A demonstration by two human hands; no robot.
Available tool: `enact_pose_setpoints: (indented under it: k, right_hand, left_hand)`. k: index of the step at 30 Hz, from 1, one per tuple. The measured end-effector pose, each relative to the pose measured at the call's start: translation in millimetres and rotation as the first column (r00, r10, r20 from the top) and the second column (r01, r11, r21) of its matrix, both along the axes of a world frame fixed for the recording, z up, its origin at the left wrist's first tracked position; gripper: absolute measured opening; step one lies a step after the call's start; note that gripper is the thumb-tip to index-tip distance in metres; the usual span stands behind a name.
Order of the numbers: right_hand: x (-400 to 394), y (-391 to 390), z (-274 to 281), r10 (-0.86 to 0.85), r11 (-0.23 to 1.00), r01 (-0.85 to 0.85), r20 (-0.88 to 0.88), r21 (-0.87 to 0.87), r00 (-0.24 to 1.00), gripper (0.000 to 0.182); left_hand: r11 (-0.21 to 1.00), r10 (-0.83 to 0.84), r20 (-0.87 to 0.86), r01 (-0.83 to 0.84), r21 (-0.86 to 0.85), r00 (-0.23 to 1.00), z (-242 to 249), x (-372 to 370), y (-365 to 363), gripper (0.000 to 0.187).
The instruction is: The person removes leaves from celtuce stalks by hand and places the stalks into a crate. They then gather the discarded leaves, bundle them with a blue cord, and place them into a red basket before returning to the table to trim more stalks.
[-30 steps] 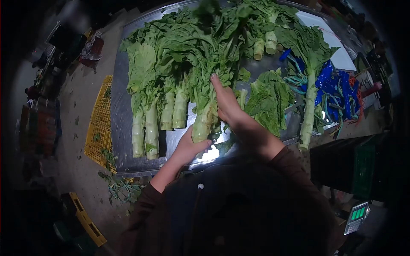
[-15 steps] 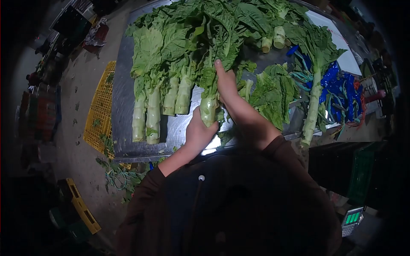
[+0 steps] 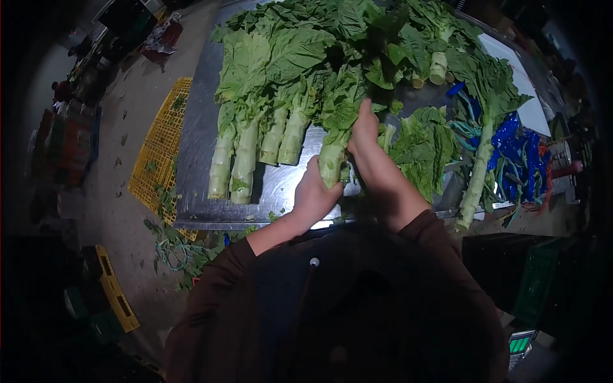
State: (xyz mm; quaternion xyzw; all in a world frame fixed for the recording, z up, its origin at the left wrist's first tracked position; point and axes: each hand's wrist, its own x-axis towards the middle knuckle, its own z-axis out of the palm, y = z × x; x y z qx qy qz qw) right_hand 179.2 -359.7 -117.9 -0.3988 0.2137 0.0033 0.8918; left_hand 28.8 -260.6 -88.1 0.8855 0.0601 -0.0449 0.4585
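Note:
My left hand [image 3: 317, 195] is wrapped round the lower end of a pale green stem lettuce [image 3: 331, 159]. Higher on the same stalk, where the leaves begin, my right hand [image 3: 364, 131] grips from the right with its thumb pointing up; its other fingers are mostly hidden. Left of it, several more stem lettuces [image 3: 244, 163] lie side by side with their cut ends toward me. Loose leaves [image 3: 421, 150] are just right of my right forearm. Another long stem lettuce [image 3: 479, 169] lies at the right, its end over the table's front edge.
The metal table [image 3: 198, 159] carries a leafy pile at the back. Blue plastic [image 3: 520, 150] and teal ties [image 3: 469, 131] lie at the right. A yellow plastic pallet [image 3: 156, 147] is left of the table, and a lit green display [image 3: 520, 345] is low at the right.
The whole view has shifted, so the table and lettuces appear farther right. Both hands keep hold of the same stem lettuce, and its leafy top has shifted and blurred.

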Motion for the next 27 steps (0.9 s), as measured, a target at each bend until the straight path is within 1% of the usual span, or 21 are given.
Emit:
enact_pose_setpoints:
  k: [3,4,5,6,7,8,9,10,12,13,16,17,19,20,21,22,23,24,25,26,27]
  right_hand:
    - [5.3,-0.6,-15.5,-0.019,1.000,0.020,-0.079,0.015,0.997,0.047]
    - [4.2,0.5,-15.8,0.015,0.998,-0.013,-0.034,0.061,0.999,0.045]
    - [3.7,3.4,-17.5,0.061,0.996,-0.058,-0.040,0.073,0.997,0.044]
    - [6.8,1.4,-22.8,0.083,0.994,-0.079,-0.041,0.075,0.996,0.044]
    - [9.7,2.6,-26.5,0.062,0.998,-0.060,-0.086,0.026,0.994,0.043]
    - [18.8,7.0,-44.0,-0.006,1.000,0.004,-0.092,-0.023,0.996,0.040]
    - [19.0,7.5,-41.5,-0.013,0.997,0.003,-0.136,-0.076,0.991,0.038]
    - [11.4,7.9,-19.5,-0.032,0.996,0.017,-0.179,-0.084,0.983,0.035]
    - [16.9,8.6,-21.9,0.029,0.996,-0.017,-0.145,0.084,0.989,0.034]
    - [16.5,6.0,-18.2,0.011,0.997,0.000,-0.140,0.079,0.990,0.034]
    - [16.4,7.7,-14.0,0.019,0.987,-0.002,-0.107,0.158,0.994,0.028]
    - [17.2,6.5,-15.2,0.019,0.987,-0.002,-0.108,0.158,0.994,0.028]
    - [18.5,2.7,-16.3,0.034,0.999,-0.031,-0.174,0.021,0.984,0.034]
    - [16.3,-1.9,-18.3,0.036,0.999,-0.033,-0.176,0.022,0.984,0.034]
    - [13.5,-8.2,-21.9,0.068,0.997,-0.060,-0.258,0.039,0.964,0.034]
    - [13.3,-11.1,-20.0,0.102,0.994,-0.089,-0.333,0.056,0.937,0.035]
    - [17.9,-9.6,-26.1,0.120,0.968,-0.042,-0.308,0.249,0.944,0.042]
    - [13.9,-10.3,-18.0,0.128,0.966,-0.046,-0.318,0.255,0.939,0.042]
    - [6.4,-16.8,3.7,0.149,0.937,-0.048,-0.271,0.346,0.951,0.045]
    - [-1.4,-21.9,23.9,0.164,0.899,-0.054,-0.221,0.435,0.961,0.047]
    - [-7.9,-25.5,38.3,0.169,0.897,-0.056,-0.224,0.438,0.960,0.047]
  left_hand:
    - [0.999,-0.013,0.006,0.013,-0.045,1.000,-4.8,-1.2,-1.3,0.062]
    - [0.997,-0.013,0.039,0.016,-0.079,0.999,-5.7,-2.9,0.0,0.062]
    - [0.993,-0.023,0.073,0.031,-0.116,0.997,-7.4,-4.1,1.3,0.063]
    - [0.994,-0.027,0.101,0.038,-0.105,0.994,-22.3,-3.2,4.3,0.063]
    - [0.993,-0.023,0.064,0.030,-0.117,0.998,-12.6,-3.4,1.9,0.063]
    - [0.984,-0.004,0.032,0.009,-0.177,0.999,3.1,-4.5,-3.0,0.063]
    - [0.987,-0.010,0.016,0.012,-0.163,1.000,0.6,-3.7,-1.0,0.064]
    - [0.997,-0.018,0.054,0.022,-0.074,0.998,-9.4,-2.7,3.0,0.067]
    - [0.998,-0.002,0.104,0.008,-0.059,0.995,-15.6,-3.8,5.4,0.072]
    - [0.998,-0.020,0.109,0.027,-0.064,0.994,-16.0,-3.0,5.3,0.072]
    - [0.993,-0.011,0.061,0.019,-0.121,0.998,-18.4,-1.0,11.1,0.075]
    - [0.991,-0.033,0.099,0.046,-0.129,0.995,-23.8,0.4,13.6,0.072]
    - [0.988,-0.053,0.134,0.071,-0.138,0.990,-17.9,-1.0,12.5,0.069]
    - [0.922,-0.082,-0.044,0.059,-0.382,0.996,-4.2,-3.3,9.9,0.065]
    - [0.805,-0.152,-0.207,-0.001,-0.594,0.967,4.8,-3.0,9.6,0.061]
    - [0.805,-0.147,-0.204,-0.003,-0.593,0.968,5.4,0.3,9.8,0.061]
    - [0.750,-0.174,-0.190,0.005,-0.661,0.966,4.9,0.7,10.8,0.054]
    - [0.691,-0.201,-0.181,0.008,-0.722,0.963,4.3,-1.7,13.1,0.048]
    - [0.693,-0.194,-0.190,-0.002,-0.721,0.962,4.5,-2.3,14.2,0.048]
    - [0.623,-0.221,-0.221,-0.037,-0.781,0.950,5.3,-1.9,15.4,0.049]
    - [0.548,-0.251,-0.247,-0.073,-0.833,0.936,6.0,-1.2,16.6,0.051]
